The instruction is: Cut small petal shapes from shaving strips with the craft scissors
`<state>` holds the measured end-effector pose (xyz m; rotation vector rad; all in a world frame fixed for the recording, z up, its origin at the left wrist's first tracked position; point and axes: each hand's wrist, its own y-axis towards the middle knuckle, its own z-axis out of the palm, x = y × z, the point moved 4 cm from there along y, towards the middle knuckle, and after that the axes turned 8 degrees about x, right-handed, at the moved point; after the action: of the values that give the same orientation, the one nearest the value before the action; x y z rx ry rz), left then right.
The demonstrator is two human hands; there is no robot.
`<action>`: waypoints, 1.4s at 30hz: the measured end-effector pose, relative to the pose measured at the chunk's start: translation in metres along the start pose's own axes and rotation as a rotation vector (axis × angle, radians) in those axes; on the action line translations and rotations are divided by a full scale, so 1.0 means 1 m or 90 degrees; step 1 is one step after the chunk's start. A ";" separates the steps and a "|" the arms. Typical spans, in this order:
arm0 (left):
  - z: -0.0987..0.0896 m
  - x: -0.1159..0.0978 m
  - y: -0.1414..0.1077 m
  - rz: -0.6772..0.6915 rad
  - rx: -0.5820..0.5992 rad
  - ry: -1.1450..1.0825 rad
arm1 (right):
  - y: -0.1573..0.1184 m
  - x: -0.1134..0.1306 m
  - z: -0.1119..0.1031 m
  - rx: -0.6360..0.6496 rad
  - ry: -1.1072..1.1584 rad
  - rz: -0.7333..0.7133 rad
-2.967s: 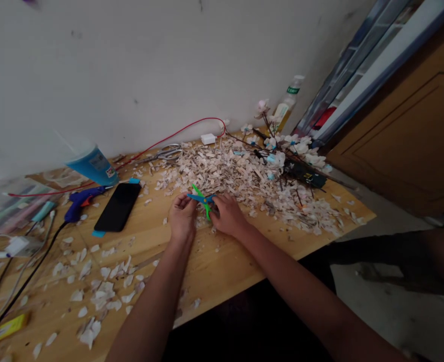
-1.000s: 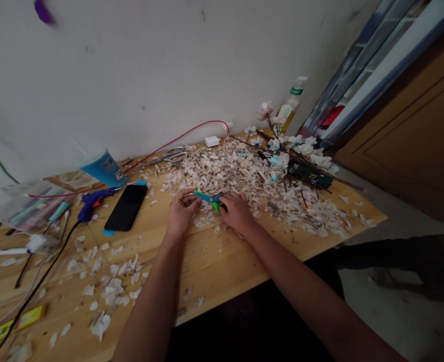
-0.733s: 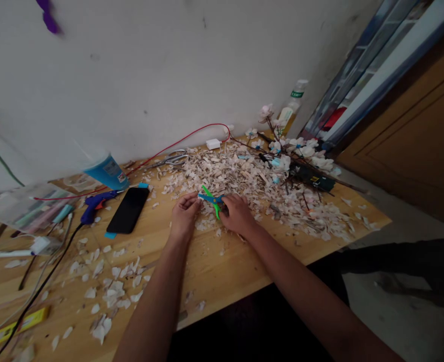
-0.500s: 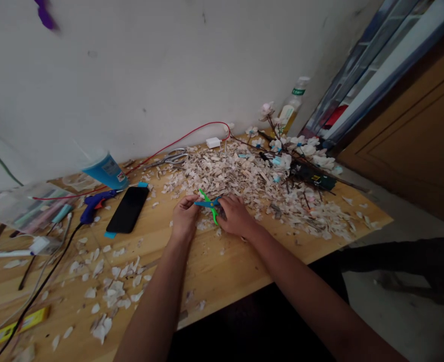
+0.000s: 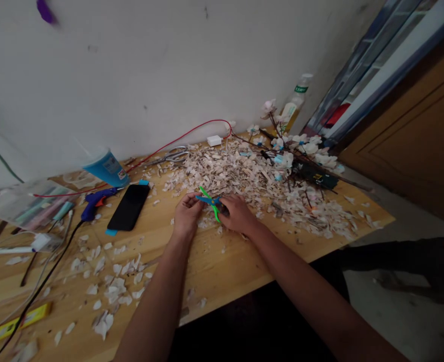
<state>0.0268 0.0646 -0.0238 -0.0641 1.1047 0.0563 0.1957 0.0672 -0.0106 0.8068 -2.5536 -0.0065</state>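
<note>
My right hand point(image 5: 238, 213) is closed on small scissors point(image 5: 210, 201) with blue and green parts, the two blades spread apart and pointing toward my left hand. My left hand point(image 5: 187, 213) is closed in a pinch beside the blade tips; what lies between its fingers is too small to make out. Both hands are just above the wooden table point(image 5: 225, 271), at the near edge of a wide heap of pale dried petals or shavings point(image 5: 229, 171).
A black phone point(image 5: 128, 207), a blue glue gun point(image 5: 93, 201) and a blue cup point(image 5: 108, 168) stand left. Metal scissors point(image 5: 176, 155) lie behind. Flowering branches point(image 5: 282, 146) and a bottle point(image 5: 294, 105) are at back right. Loose petals point(image 5: 116, 290) lie at front left.
The scissors' blades have tilted slightly, still spread in my right hand. Both hands stay in nearly the same place; the whole view has shifted a little.
</note>
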 end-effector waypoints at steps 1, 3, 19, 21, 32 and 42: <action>-0.001 0.000 0.000 0.005 0.001 0.000 | 0.000 0.000 -0.001 -0.001 0.003 -0.002; -0.002 0.000 0.001 0.013 0.004 0.004 | 0.000 0.001 -0.002 0.000 0.005 -0.004; -0.009 -0.009 0.003 0.027 0.017 0.101 | 0.000 -0.001 0.002 -0.015 -0.018 -0.005; -0.009 -0.011 0.003 0.024 0.019 0.112 | 0.000 -0.002 0.001 -0.017 -0.022 -0.007; -0.013 -0.013 0.003 -0.011 0.013 0.089 | 0.004 -0.007 -0.012 -0.182 0.056 0.009; -0.019 -0.008 0.009 0.000 -0.024 0.163 | -0.187 0.022 -0.052 -0.134 0.047 -0.248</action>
<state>0.0054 0.0723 -0.0251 -0.1070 1.3597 0.0692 0.3040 -0.0930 0.0190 1.1783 -2.2409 -0.3552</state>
